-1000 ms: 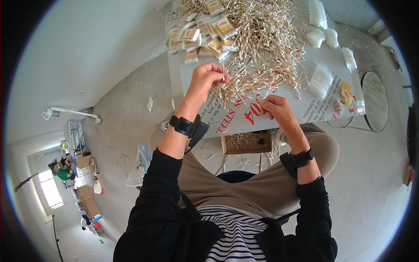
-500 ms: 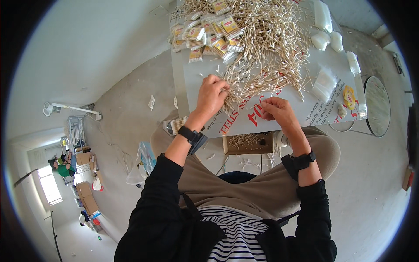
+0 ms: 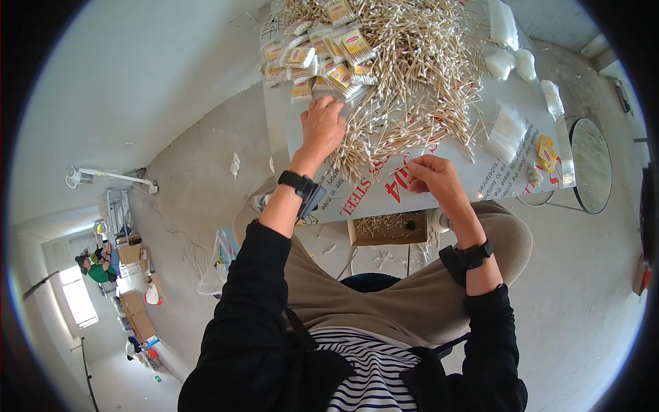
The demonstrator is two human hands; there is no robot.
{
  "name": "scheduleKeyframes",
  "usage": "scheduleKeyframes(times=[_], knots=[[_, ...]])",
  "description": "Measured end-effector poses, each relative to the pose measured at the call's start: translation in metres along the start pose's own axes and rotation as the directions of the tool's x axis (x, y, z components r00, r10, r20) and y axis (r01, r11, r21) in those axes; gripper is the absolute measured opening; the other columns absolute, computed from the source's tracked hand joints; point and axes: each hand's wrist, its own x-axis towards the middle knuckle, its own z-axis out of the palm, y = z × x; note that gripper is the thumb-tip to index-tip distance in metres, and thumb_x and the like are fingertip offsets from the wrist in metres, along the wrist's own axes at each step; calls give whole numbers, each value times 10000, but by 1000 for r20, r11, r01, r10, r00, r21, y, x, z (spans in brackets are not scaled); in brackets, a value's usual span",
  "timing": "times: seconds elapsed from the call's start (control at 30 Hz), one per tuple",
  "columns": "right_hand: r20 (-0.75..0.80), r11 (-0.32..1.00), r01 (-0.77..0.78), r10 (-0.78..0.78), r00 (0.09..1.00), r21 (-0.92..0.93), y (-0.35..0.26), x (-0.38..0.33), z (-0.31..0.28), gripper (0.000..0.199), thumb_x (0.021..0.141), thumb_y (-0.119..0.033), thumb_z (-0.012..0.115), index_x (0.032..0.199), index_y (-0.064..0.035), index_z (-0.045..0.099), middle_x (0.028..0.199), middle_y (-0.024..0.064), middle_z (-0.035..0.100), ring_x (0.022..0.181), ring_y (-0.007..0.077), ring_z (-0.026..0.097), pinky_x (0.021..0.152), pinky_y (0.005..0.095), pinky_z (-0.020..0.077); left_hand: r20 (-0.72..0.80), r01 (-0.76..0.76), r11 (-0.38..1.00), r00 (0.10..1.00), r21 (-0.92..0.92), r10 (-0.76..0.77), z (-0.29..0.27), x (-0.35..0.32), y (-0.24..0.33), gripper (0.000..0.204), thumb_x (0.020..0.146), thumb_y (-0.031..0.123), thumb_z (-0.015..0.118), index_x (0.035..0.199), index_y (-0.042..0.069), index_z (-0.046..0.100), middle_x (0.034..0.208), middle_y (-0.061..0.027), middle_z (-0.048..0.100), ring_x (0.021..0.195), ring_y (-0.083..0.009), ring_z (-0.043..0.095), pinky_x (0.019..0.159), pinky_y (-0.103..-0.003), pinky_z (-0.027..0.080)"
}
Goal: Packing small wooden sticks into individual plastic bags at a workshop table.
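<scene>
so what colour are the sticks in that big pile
Pale tan with white tips, the sticks, seen in the head view.

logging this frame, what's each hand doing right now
Left hand: fingers curled on the cotton swabs, grip unclear.
Right hand: pinched shut, contents not visible.

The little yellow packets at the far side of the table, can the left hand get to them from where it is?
Probably yes. The left hand rests on the table right below the yellow packets, fingertips almost at the nearest one. Only loose cotton swabs lie beside it, and nothing stands between them.
</scene>
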Motion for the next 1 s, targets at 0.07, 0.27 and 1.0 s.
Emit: scheduleKeyframes(times=[0.07,0.27,1.0], knots=[[-6,1000,-4,4,1000,0,3,-1,-4,202,960,-178,655,953,23,675,760,50,673,649,116,655,601,252,529,-60,-2,998,998,68,6,-3,-6,12,170,816,131,696,973,75,732,1163,-77,654,1172,-302,556,916,-485,438],[51,1000,-22,22,998,-16,-1,0,-1,235,977,-240,649,987,-9,689,806,40,686,689,114,661,653,254,535,-173,-48,997,984,-67,36,7,30,35,119,787,185,727,833,77,744,767,-125,708,741,-336,682,691,-428,534],[28,989,94,-98,995,116,-7,-1,5,270,979,-275,657,1037,-17,711,855,33,690,745,95,646,698,251,524,306,249,687,951,-682,-41,-41,2,64,73,844,46,687,852,-27,688,720,-27,689,638,-74,617,601,-243,488]])
